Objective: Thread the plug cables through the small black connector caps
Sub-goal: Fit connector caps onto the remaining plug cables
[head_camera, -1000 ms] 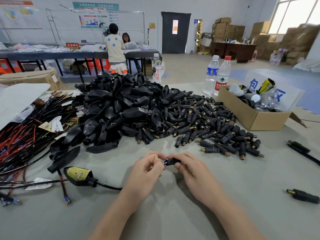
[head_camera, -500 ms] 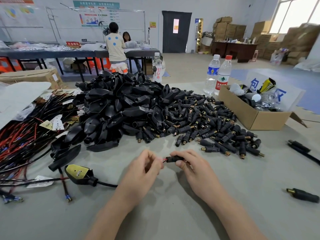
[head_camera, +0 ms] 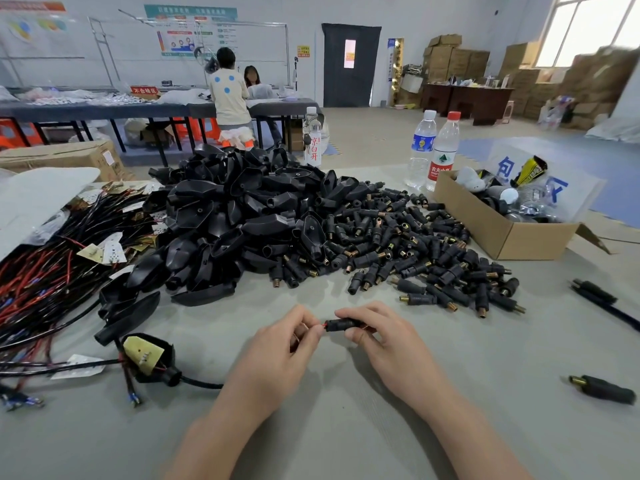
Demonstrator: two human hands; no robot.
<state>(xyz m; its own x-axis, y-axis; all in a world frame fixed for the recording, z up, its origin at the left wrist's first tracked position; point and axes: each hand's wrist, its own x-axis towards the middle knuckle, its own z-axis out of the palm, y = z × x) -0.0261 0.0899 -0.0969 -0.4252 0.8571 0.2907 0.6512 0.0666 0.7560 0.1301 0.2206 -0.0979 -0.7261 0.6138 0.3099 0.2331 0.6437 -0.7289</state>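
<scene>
My right hand point(head_camera: 388, 341) pinches a small black connector cap point(head_camera: 341, 324) between thumb and fingers. My left hand point(head_camera: 280, 348) pinches a thin red wire point(head_camera: 324, 326) at the cap's left end. A black cable point(head_camera: 201, 383) runs from under my left wrist to an open black plug half with a yellow circuit board point(head_camera: 143, 355) on the left. A heap of small black caps with brass ends point(head_camera: 408, 251) lies just beyond my hands.
Large black plug shells point(head_camera: 235, 223) are piled behind. Red and black wire bundles point(head_camera: 45, 282) cover the left. A cardboard box point(head_camera: 498, 230), two water bottles point(head_camera: 433, 150), and loose connectors point(head_camera: 602, 393) sit at right. Two people stand at a far table.
My hands have drawn slightly apart, so more of the cap and a short bit of red wire show between them. The plug half on the left has shifted a little.
</scene>
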